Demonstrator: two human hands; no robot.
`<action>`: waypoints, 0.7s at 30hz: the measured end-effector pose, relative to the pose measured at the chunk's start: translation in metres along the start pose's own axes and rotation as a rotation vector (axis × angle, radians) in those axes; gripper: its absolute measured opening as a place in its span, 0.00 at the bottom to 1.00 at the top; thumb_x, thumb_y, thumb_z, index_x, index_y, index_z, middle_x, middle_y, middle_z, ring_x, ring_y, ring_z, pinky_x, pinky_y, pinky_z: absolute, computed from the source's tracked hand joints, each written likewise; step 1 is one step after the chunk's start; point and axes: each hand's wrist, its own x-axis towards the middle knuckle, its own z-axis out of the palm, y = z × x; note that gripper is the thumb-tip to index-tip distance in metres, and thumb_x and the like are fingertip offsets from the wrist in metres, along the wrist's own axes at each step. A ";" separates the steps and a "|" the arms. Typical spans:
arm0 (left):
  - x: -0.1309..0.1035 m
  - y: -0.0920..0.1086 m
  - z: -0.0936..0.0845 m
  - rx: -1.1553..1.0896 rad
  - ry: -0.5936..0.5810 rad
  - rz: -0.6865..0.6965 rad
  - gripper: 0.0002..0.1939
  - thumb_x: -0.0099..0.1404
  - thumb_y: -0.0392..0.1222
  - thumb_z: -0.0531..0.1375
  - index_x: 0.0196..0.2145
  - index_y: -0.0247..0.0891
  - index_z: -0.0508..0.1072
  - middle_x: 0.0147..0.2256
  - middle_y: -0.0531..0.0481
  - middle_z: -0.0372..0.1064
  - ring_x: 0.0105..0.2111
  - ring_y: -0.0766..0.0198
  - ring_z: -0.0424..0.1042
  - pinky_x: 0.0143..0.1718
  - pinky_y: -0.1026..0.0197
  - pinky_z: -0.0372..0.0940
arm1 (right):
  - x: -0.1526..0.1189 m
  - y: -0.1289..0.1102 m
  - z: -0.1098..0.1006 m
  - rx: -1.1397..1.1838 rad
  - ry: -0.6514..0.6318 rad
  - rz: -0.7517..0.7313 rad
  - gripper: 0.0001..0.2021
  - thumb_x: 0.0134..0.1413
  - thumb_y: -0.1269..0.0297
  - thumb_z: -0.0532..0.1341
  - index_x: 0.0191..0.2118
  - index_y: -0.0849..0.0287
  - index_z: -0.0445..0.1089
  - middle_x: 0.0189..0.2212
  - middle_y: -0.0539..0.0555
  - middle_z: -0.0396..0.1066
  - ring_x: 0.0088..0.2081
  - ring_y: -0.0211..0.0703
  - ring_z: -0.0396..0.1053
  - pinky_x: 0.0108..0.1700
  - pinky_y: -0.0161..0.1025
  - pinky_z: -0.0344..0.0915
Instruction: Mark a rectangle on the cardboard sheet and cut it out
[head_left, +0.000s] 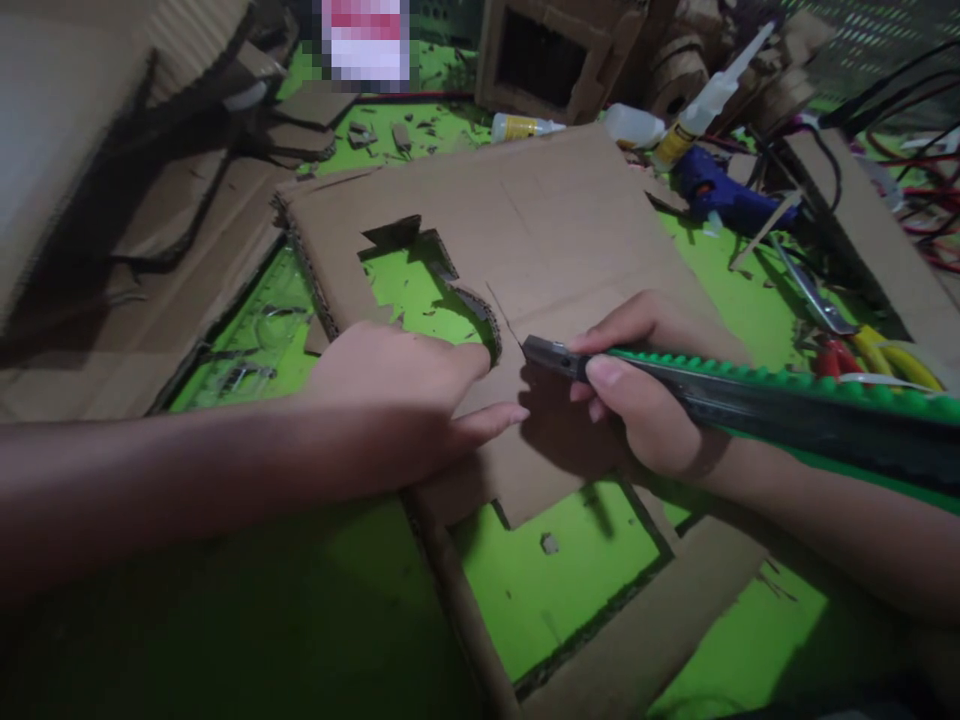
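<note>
A large cardboard sheet (555, 230) lies across the green table, with a curved opening in its left part and a squarer one toward me. My left hand (397, 390) grips it at the curved opening, fingers going into the cut-out and thumb on top. My right hand (637, 390) is closed around a green and black box cutter (720, 385). The cutter's tip meets the cardboard at the lower end of a thin slit (504, 312), just right of the curved edge. Any bare blade is too small to make out.
Cardboard pieces (172, 200) are piled at the left, over a clear ruler (259, 325). At the back stand a cardboard box (555, 55) and glue bottles (694, 120). A blue glue gun (739, 195), pliers (892, 360) and cables (922, 160) lie at the right.
</note>
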 end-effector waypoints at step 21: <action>-0.001 0.005 -0.008 0.008 -0.115 -0.087 0.33 0.71 0.73 0.48 0.41 0.47 0.81 0.23 0.45 0.71 0.24 0.48 0.68 0.28 0.53 0.51 | 0.002 0.006 0.006 0.126 0.014 0.006 0.04 0.63 0.65 0.68 0.35 0.52 0.76 0.23 0.43 0.77 0.19 0.35 0.68 0.22 0.36 0.64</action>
